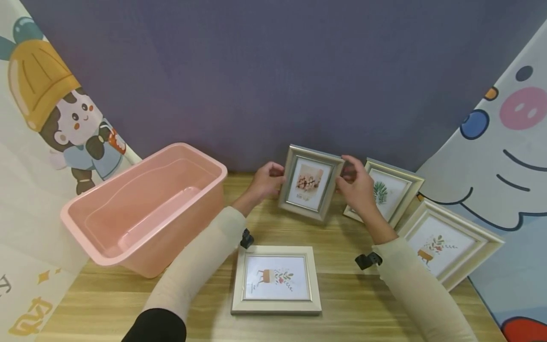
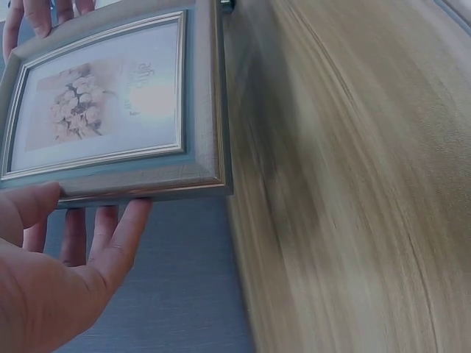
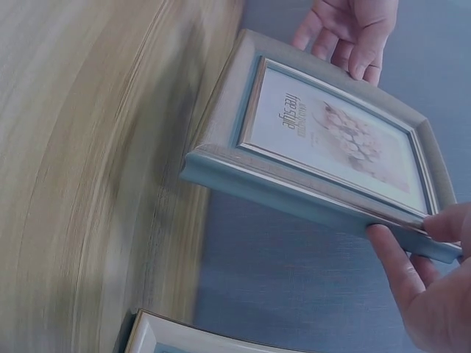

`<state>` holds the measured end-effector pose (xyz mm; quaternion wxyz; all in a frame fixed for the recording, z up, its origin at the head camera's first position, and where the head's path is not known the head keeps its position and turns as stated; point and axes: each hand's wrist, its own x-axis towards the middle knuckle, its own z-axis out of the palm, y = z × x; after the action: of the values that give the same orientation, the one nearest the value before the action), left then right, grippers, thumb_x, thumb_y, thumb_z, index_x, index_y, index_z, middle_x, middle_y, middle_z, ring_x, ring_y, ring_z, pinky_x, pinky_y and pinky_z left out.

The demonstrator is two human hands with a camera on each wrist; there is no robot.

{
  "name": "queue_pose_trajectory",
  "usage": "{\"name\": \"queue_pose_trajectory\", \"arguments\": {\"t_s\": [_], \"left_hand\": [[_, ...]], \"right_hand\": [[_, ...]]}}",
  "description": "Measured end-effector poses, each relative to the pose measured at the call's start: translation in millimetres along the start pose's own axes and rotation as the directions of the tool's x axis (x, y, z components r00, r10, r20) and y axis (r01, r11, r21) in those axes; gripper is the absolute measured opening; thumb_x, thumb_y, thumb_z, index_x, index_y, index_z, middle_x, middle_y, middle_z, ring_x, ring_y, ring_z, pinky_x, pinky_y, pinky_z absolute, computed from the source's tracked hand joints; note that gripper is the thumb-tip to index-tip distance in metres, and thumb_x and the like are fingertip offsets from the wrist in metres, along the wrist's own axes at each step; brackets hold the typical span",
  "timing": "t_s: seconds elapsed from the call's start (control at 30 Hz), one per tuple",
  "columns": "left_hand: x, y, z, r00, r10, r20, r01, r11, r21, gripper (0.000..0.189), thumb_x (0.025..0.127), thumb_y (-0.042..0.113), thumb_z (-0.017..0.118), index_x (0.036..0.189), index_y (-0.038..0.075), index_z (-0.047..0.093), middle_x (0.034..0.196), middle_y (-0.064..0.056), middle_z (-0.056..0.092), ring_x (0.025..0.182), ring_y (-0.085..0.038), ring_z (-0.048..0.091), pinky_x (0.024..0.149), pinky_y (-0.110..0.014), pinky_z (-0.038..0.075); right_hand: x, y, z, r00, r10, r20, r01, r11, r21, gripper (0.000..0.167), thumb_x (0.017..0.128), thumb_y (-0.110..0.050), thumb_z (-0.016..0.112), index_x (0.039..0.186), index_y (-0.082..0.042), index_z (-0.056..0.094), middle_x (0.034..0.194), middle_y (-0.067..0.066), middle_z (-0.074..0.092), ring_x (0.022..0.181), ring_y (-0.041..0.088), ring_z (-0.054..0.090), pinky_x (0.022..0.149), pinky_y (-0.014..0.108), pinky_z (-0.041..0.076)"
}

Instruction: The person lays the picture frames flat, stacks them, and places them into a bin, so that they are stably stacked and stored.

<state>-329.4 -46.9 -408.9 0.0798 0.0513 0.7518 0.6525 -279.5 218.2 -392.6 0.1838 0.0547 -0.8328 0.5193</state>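
A grey-brown picture frame (image 1: 310, 182) with a photo of pink flowers is held between both hands near the back wall, tilted slightly. My left hand (image 1: 266, 181) pinches its left side, thumb on the front edge and fingers along the side. On the opposite side my right hand (image 1: 360, 184) grips the upper part, its thumb at the front. In the right wrist view the frame (image 3: 338, 140) shows a bluish side, and its lower end is raised off the wooden table (image 3: 66, 184), with a shadow beneath.
A pink plastic bin (image 1: 166, 237) stands at the left. One cream picture frame (image 1: 277, 308) lies flat at the front. At the right, a frame with a green leaf (image 1: 395, 192) and a larger cream frame (image 1: 466, 242) lean near the wall (image 1: 273, 85).
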Motion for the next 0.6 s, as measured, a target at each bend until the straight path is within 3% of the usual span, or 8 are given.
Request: {"name": "queue_pose_trajectory", "arguments": {"t_s": [0.13, 0.27, 0.4, 0.6], "left_hand": [[-1.3, -0.3, -0.9, 1.000, 0.024, 0.007, -0.024, 1.000, 0.019, 0.029, 0.096, 0.004, 0.067, 0.124, 0.005, 0.059, 0.127, -0.016, 0.063, 0.100, -0.024, 0.064, 0.079, -0.042, 0.063], [-6.0, -2.3, -2.6, 0.994, 0.105, 0.020, -0.106, 0.992, 0.066, 0.029, 0.097, 0.009, 0.067, 0.125, 0.007, 0.060, 0.126, -0.014, 0.065, 0.106, -0.024, 0.063, 0.081, -0.039, 0.062], [-12.1, -4.4, -4.8, 0.979, 0.202, 0.037, -0.205, 0.972, 0.111, 0.033, 0.096, 0.011, 0.068, 0.128, 0.009, 0.060, 0.127, -0.014, 0.065, 0.113, -0.027, 0.063, 0.084, -0.032, 0.058], [-17.5, -0.5, -6.2, 0.955, 0.290, 0.054, -0.295, 0.946, 0.134, 0.035, 0.094, 0.007, 0.069, 0.128, 0.007, 0.060, 0.127, -0.017, 0.066, 0.109, -0.028, 0.064, 0.090, -0.031, 0.054]], "right_hand": [[-2.2, -3, -2, 1.000, 0.000, 0.004, 0.000, 1.000, 0.011, 0.061, 0.091, 0.001, 0.063, 0.148, -0.019, 0.051, 0.119, 0.019, 0.056, 0.099, 0.023, 0.060, 0.066, 0.036, 0.064], [-5.6, -4, -5, 1.000, 0.008, 0.006, -0.008, 0.999, 0.051, 0.061, 0.091, 0.000, 0.064, 0.148, -0.019, 0.050, 0.116, 0.013, 0.056, 0.095, 0.015, 0.062, 0.067, 0.035, 0.064], [-8.5, -5, -8, 0.998, 0.048, 0.032, -0.052, 0.990, 0.130, 0.064, 0.091, 0.002, 0.063, 0.149, -0.020, 0.048, 0.112, 0.004, 0.053, 0.087, 0.008, 0.063, 0.067, 0.033, 0.064], [-13.3, -4, -11, 0.992, 0.100, 0.070, -0.114, 0.963, 0.242, 0.066, 0.092, 0.006, 0.063, 0.151, -0.016, 0.042, 0.110, 0.001, 0.051, 0.083, 0.008, 0.063, 0.069, 0.035, 0.064]]}}
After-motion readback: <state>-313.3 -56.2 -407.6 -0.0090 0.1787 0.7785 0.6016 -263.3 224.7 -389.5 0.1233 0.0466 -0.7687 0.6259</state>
